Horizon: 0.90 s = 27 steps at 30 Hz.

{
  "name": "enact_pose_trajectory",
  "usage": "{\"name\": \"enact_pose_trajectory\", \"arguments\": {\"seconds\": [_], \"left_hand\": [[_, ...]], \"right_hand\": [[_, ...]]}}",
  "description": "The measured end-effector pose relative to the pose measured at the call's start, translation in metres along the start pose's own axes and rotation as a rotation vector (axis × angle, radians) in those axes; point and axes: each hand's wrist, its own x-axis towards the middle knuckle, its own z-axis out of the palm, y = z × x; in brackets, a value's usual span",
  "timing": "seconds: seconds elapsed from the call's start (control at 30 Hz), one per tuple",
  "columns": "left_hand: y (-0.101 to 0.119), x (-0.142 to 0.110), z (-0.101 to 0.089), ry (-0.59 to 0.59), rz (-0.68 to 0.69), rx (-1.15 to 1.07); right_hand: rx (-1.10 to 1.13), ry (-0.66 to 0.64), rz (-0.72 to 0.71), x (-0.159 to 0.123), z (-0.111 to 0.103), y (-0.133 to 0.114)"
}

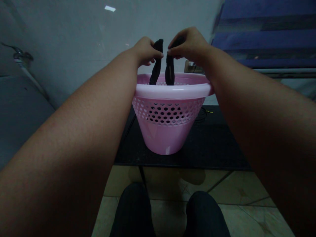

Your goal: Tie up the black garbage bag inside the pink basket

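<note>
A pink plastic basket (163,138) with a band of holes stands upright on the black table. Above its rim, my left hand (145,51) is closed on a narrow piece of black cloth (155,72), which hangs down inside the basket. My right hand (190,42) pinches a second narrow piece of black cloth (170,70) close beside it. Both lower ends drop behind the front rim, so I cannot tell whether they join. Something dark shows through the basket's holes.
The black table (209,148) ends just in front of my knees (204,210). Thin dark cables (201,115) lie behind the basket on the right. A blue slatted surface (266,39) is at the upper right, and a pale wall (74,39) rises behind.
</note>
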Motion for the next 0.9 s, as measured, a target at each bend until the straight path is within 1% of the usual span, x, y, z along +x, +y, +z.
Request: {"name": "enact_pose_trajectory", "arguments": {"seconds": [0.13, 0.4, 0.53, 0.67, 0.77, 0.9], "left_hand": [[-0.0019, 0.003, -0.0001, 0.006, 0.006, 0.012], [-0.0021, 0.0025, 0.0018, -0.014, -0.014, -0.018], [-0.0004, 0.0022, 0.0036, -0.057, -0.032, -0.113], [-0.0009, 0.0039, 0.004, -0.081, -0.031, -0.166], [-0.0002, 0.0034, 0.0037, -0.084, -0.059, -0.18], [0.0026, 0.0008, 0.0045, -0.078, -0.09, -0.188]], "right_hand": [[-0.063, 0.009, -0.019, -0.0039, 0.0003, -0.0053], [-0.099, 0.056, 0.031, -0.0049, 0.0, -0.0069], [-0.136, 0.021, 0.055, 0.0003, 0.0015, -0.0032], [-0.103, -0.015, 0.103, 0.0024, 0.0046, -0.0021], [-0.059, -0.06, 0.096, 0.0004, 0.006, -0.0035], [0.016, -0.08, 0.065, 0.0011, 0.0062, -0.001]]}}
